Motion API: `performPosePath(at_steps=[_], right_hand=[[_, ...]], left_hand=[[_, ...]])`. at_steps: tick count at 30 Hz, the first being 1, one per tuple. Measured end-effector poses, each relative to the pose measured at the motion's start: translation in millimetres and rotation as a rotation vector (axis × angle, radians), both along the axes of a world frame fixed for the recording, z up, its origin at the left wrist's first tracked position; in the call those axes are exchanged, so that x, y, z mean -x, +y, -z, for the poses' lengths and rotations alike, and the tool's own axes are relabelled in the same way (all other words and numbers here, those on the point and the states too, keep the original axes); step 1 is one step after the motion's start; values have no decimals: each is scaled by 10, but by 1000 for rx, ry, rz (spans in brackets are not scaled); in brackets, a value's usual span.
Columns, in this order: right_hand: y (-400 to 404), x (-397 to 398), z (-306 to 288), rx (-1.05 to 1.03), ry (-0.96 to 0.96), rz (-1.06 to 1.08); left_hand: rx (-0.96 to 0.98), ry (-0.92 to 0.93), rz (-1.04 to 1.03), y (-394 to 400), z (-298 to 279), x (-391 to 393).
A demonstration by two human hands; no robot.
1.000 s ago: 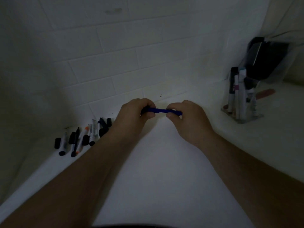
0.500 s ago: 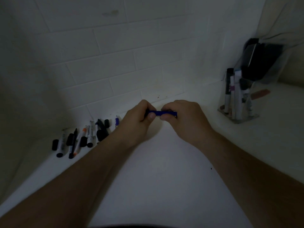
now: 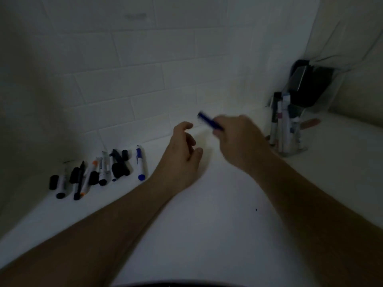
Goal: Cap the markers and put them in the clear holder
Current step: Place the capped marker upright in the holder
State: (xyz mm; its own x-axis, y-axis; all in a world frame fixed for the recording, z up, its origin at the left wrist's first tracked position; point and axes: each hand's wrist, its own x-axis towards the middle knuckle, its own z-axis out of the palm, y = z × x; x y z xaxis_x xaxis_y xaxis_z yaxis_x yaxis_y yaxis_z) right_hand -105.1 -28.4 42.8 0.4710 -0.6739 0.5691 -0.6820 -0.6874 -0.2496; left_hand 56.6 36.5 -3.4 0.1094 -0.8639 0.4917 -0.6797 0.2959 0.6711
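My right hand [image 3: 238, 137] grips a dark blue marker [image 3: 208, 121] that sticks out up and to the left, blurred by motion. It is lifted above the white counter, left of the clear holder [image 3: 290, 129], which stands at the right with several markers upright in it. My left hand [image 3: 184, 148] hangs open just left of the right hand and holds nothing. Along the wall at the left lies a row of several loose markers and caps [image 3: 99, 170]; the one nearest my left hand is a white marker with blue ends [image 3: 139, 164].
White tiled wall [image 3: 145, 83] runs behind the counter. A dark boxy object in a clear container [image 3: 308, 85] stands behind the holder at the far right. A reddish flat item [image 3: 312, 122] lies beside it. The white counter [image 3: 207, 214] stretches toward me.
Both hands held the blue marker together before. Now my left hand has let go and opened, and my right hand has moved up and right with the marker toward the holder.
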Motion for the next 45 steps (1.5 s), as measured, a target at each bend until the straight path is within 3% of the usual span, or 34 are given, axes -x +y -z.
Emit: performPosePath(at_steps=[3,5,7,12,18,21,25,28,32,37,45], right_hand=[[-84,177,-378,37,-358,25],[-127,379,-628,96,-429,85],[-178,637,-827,136,-396,180],[-327,1236,-945,208,-183,355],[-404,1391,-736,86,84,441],[-489,1399,-692,103,227,409],[-539,1409,-731,-113,287,353],[-580,1431,-714,-114,347,329],[-554,1429,-662,-55,299,336],[-211,1050,-534,155,-14,266],[98,-60,58,5,-4,-122]], left_hand=[[60,-329,69,52,74,67],[110,-502,128,60,86,83],[130,-558,136,56,85,80],[158,-602,137,50,91,90],[154,-604,108,75,89,94],[153,-613,105,77,94,93],[153,-602,101,75,93,89],[156,-604,101,78,95,91],[201,-601,143,86,86,69],[227,-612,200,115,-45,-51],[213,-533,-151,360,-532,-1003]])
